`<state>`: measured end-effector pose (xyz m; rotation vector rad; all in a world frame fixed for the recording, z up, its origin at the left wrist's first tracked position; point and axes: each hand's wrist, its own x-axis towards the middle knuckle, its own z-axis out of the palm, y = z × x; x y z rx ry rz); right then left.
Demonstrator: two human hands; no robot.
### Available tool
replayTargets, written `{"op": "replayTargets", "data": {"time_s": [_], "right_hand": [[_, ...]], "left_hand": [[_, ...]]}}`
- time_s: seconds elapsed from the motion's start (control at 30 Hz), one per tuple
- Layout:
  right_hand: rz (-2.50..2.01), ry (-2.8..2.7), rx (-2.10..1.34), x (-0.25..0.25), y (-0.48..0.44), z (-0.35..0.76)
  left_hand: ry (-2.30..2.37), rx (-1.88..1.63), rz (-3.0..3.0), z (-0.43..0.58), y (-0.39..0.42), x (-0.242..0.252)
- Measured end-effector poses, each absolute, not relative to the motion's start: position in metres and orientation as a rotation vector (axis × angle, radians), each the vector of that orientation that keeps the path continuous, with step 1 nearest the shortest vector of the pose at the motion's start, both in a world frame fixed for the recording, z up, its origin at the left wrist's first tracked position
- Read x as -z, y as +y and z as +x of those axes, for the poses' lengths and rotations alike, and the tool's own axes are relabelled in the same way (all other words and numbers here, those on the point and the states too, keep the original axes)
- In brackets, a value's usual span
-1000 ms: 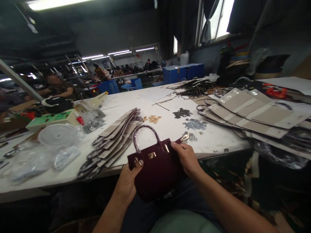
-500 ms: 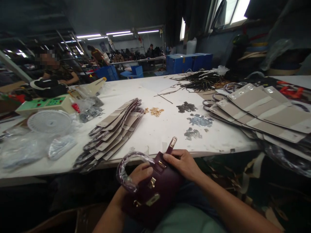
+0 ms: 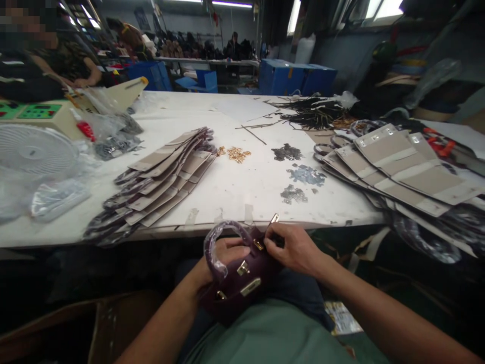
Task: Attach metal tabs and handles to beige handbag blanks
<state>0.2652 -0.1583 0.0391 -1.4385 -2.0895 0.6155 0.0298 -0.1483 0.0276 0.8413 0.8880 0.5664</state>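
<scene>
Handbag [image 3: 261,268] sits between the hands: the left hand [image 3: 232,253], crossed by the wrapped handle [image 3: 209,247], grasps its body; the right hand [image 3: 293,247] pinches it near the metal strap tip [image 3: 275,218]. A slack left grip could let it twist, scratching its fittings [image 3: 250,287].

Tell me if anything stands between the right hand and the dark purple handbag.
Nothing visible does: the right hand touches the handbag at its edge, beside a gold fitting. The plastic-wrapped handle is by the left hand.
</scene>
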Motion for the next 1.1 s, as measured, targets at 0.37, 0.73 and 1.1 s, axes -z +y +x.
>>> {"op": "replayTargets", "data": {"time_s": [0.37,0.73,1.1], "right_hand": [[-1.389,-2.387,-0.224,-0.025,-0.175,0.26],[-1.277,-2.492,-0.279,-0.036,-0.168,0.26],[-1.082,-2.25,-0.476,-0.026,-0.181,0.26]], "left_hand": [[0.969,-0.674,0.997,0.041,-0.177,-0.021],[1.147,-0.637,1.424,0.031,-0.185,-0.011],[1.078,-0.651,1.414,0.04,-0.191,-0.039]]}}
